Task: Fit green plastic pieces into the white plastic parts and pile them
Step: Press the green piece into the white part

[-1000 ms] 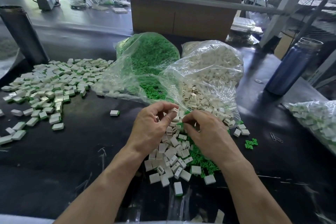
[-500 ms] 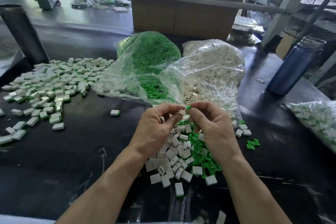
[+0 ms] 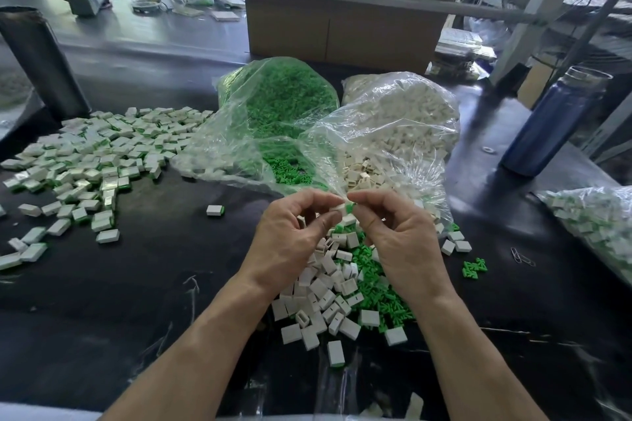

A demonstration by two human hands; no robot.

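1. The pile of finished pieces [image 3: 92,154] spreads over the table [image 3: 102,301] toward its left edge, well apart from both hands. One finished piece [image 3: 215,210] lies alone between that pile and the hands.
2. Two clear bags sit mid-table just beyond the hands: the bag of green pieces [image 3: 277,102] on the left, the bag of white parts [image 3: 400,120] touching it on the right. I'd say both stocks are light and would slide loosely if the bags were nudged.
3. A loose heap of white parts [image 3: 325,287] and green pieces [image 3: 379,287] lies directly beneath the hands, near the table's front edge.
4. The left hand [image 3: 290,239] pinches a white part [image 3: 338,209] at its fingertips. It looks like stiff, smooth, hollow plastic, best held by its flat sides with the open end facing right.
5. The right hand [image 3: 400,236] pinches a green piece [image 3: 350,207], touching the white part's end. It is tiny and rigid, easy to fumble; I'd grip its rear end.
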